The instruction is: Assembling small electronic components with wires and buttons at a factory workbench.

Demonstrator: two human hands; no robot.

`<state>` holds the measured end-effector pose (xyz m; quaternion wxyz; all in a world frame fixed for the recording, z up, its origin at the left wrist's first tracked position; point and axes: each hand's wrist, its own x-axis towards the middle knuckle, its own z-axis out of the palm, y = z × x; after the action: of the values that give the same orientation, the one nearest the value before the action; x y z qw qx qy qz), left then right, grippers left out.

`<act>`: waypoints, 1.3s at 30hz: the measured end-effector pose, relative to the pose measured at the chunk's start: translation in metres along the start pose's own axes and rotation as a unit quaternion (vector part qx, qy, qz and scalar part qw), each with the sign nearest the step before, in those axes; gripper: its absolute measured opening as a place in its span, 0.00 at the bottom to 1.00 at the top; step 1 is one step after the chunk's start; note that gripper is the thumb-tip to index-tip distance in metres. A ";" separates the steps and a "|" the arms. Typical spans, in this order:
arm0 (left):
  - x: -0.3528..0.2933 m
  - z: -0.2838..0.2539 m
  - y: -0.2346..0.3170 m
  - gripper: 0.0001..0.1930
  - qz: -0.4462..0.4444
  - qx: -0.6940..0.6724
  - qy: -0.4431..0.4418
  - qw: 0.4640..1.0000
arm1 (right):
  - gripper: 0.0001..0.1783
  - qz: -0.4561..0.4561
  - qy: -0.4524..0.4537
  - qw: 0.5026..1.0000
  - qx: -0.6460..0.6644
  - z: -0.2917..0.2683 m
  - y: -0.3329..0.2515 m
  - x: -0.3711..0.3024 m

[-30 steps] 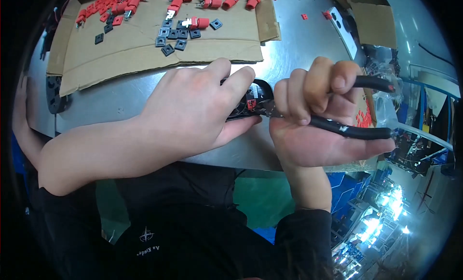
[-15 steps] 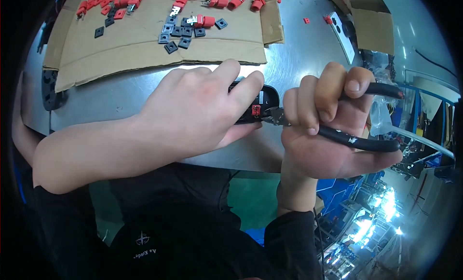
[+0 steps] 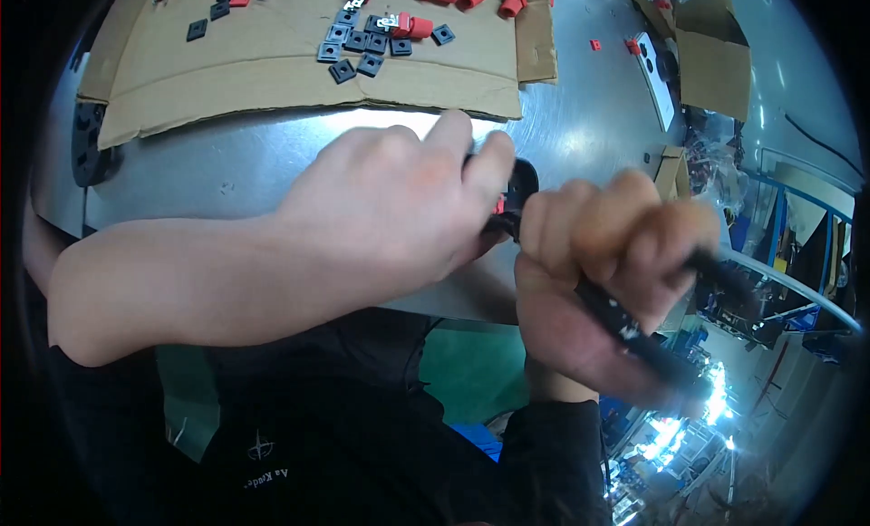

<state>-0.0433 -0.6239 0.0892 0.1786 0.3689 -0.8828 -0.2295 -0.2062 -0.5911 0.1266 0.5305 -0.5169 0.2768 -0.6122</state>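
My left hand [image 3: 394, 195] is closed round a black rounded plastic housing [image 3: 524, 182], mostly hidden behind the fingers. Beside the fingertips a small red piece [image 3: 500, 204] shows in the housing. My right hand [image 3: 594, 245], smeared by motion, grips pliers [image 3: 625, 325] with worn black handles. Their dark jaws reach left to the housing, just below the red piece. Whether they bite on anything cannot be made out.
Beyond my hands a cardboard tray [image 3: 217, 86] bears red connectors [image 3: 415, 27] and small black square plates [image 3: 342, 70]. To the right on the metal table [image 3: 580, 118] lie a white strip [image 3: 654, 82] and a cardboard box [image 3: 716, 73].
My right hand has twisted clockwise with the pliers, so the handles now slant down to the right. My left hand keeps its hold on the housing. The whole view has shifted slightly.
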 end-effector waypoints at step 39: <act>-0.006 0.007 -0.003 0.20 0.021 -0.013 0.071 0.997 | 0.33 -0.041 -0.014 0.995 -0.090 0.014 0.014 0.005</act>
<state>-0.0415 -0.6198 0.0805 0.2499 0.3635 -0.8724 -0.2104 -0.1876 -0.5967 0.1198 0.4598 -0.5819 0.3018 -0.5990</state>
